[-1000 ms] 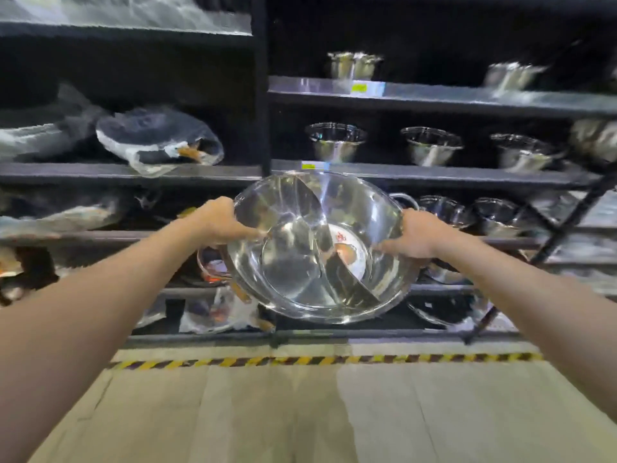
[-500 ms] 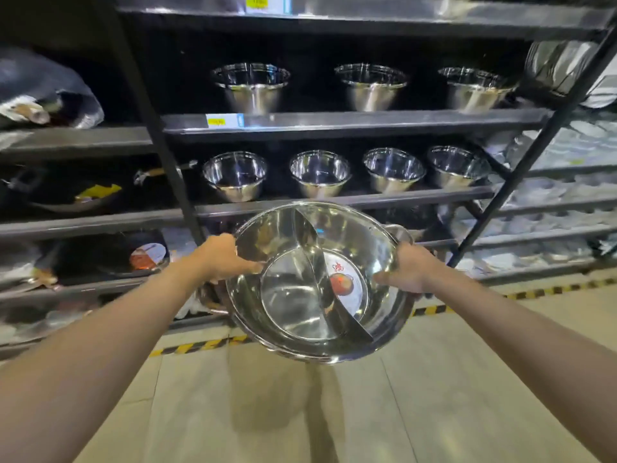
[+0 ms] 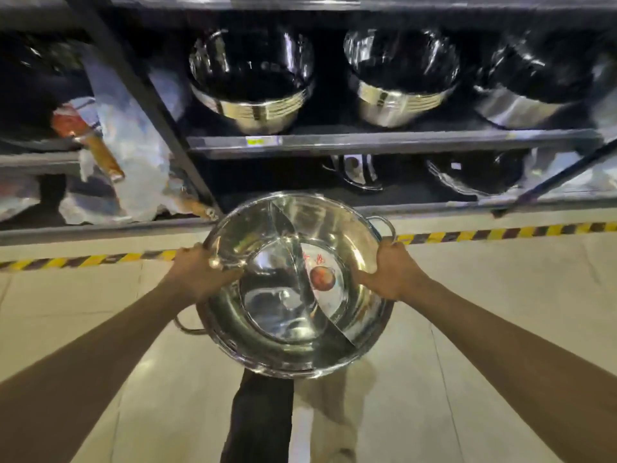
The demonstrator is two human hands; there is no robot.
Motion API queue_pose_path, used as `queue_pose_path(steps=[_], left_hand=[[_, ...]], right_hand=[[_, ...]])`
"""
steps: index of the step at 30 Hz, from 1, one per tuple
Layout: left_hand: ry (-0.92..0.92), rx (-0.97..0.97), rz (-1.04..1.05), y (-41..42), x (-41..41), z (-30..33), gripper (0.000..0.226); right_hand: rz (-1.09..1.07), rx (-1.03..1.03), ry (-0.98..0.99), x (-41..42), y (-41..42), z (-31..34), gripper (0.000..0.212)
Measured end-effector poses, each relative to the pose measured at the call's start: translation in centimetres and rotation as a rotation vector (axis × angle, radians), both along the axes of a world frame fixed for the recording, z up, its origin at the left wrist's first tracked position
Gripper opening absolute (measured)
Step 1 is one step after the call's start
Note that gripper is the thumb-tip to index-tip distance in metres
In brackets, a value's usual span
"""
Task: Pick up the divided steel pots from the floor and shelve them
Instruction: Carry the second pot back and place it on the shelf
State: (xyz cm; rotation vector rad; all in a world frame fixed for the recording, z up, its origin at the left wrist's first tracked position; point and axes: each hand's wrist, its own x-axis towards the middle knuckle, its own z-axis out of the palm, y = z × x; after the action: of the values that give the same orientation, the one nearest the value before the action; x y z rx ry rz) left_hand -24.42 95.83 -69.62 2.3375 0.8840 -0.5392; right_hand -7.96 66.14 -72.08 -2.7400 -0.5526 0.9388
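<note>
Head view: both hands grip the divided steel pot (image 3: 293, 289) by its rim, left hand (image 3: 200, 272) on the left edge, right hand (image 3: 390, 269) on the right edge. It hangs above the floor tiles, just in front of the bottom shelf (image 3: 417, 208), near the striped floor tape (image 3: 500, 232).

Both arms out, left hand (image 3: 200, 272) & right hand (image 3: 389, 270) fingers clamped.
</note>
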Motion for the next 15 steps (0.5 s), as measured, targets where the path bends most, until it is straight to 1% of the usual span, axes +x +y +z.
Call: queue_pose_path(steps=[2, 5, 8, 9, 12, 15], left_hand=[[0.032, -0.014, 0.073, 2.6, 2.3, -4.5, 0.073], [-0.005, -0.03, 0.049, 6.4, 6.1, -10.3, 0.061], [-0.09, -0.055, 0.13, 9.2, 9.9, -16.0, 0.064], [-0.114, -0.044, 0.147, 10.0, 11.0, -18.1, 0.067], [-0.081, -0.013, 0.205, 11.7, 14.0, -24.1, 0.095], [-0.091, 0.051, 0.193, 12.6, 15.9, -30.0, 0.101]], right_hand=[[-0.013, -0.021, -0.005, 2.8, 2.9, -4.5, 0.076], [-0.053, -0.008, -0.043, 7.3, 7.0, -10.0, 0.082], [-0.013, 0.027, -0.1, 11.5, 10.4, -15.6, 0.082], [-0.021, 0.035, -0.129, 12.7, 11.3, -17.4, 0.081], [-0.075, 0.045, -0.165, 16.3, 13.6, -23.0, 0.081], [-0.033, 0.041, -0.165, 19.8, 15.2, -28.7, 0.078]])
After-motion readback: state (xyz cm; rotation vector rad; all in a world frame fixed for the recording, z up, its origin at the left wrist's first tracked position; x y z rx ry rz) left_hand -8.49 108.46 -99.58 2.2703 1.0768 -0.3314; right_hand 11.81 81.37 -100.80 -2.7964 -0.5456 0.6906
